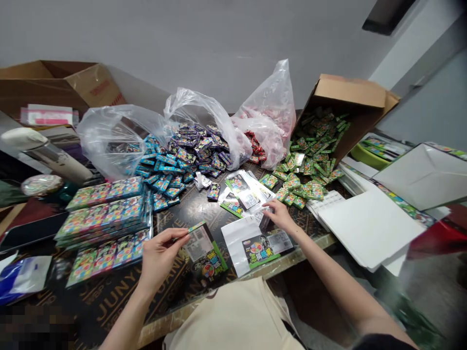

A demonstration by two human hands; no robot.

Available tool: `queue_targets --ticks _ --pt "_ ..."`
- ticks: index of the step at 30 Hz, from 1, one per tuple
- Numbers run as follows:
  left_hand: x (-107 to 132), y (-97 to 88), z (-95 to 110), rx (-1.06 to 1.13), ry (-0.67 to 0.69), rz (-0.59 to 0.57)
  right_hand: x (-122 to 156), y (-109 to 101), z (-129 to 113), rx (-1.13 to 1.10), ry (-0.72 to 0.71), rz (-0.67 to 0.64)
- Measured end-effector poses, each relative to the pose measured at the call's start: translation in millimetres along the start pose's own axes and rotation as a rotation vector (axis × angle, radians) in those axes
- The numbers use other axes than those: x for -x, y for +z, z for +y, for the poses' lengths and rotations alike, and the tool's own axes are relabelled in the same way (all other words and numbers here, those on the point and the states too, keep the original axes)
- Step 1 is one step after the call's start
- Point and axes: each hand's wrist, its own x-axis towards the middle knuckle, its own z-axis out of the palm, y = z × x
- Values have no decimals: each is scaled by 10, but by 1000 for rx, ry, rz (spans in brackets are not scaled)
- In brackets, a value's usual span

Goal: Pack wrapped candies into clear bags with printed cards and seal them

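My left hand (164, 250) pinches the upper left edge of a flat printed black-and-green packet (204, 255), which is tilted above the table's front part. My right hand (280, 215) is over the papers and cards, its thumb and fingers drawn together at a small clear, greyish piece (264, 221); whether it grips this is hard to make out. Below that hand lies a white sheet (233, 243) with another black-and-green printed card (268, 247) on it. Just behind are more printed cards (239, 187). A single small purple box (213, 191) lies to their left.
Small blue boxes (166, 170), purple boxes (197, 143) and red boxes (255, 145) spill from plastic bags. Green boxes (310, 167) spill from a tipped carton (350, 92). Stacked colourful packs (105, 214) and a flask (54, 155) stand left; white card sheets (372, 223) lie right.
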Motion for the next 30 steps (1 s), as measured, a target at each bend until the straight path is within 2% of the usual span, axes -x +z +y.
queue_targets --ticks 4,12,18,24,30 --pt "17 76 80 14 53 -81 -57 253 -247 -66 -86 -151" --pt "70 124 25 66 71 -103 -253 443 -326 -55 -135 -315" --pt "65 137 59 65 41 -126 -282 426 -367 -80 -134 -404" --pt "68 126 58 67 52 -141 -482 314 -378 -172 -144 -656" --pt "82 117 62 84 50 -139 -660 353 -362 -282 -163 -873"
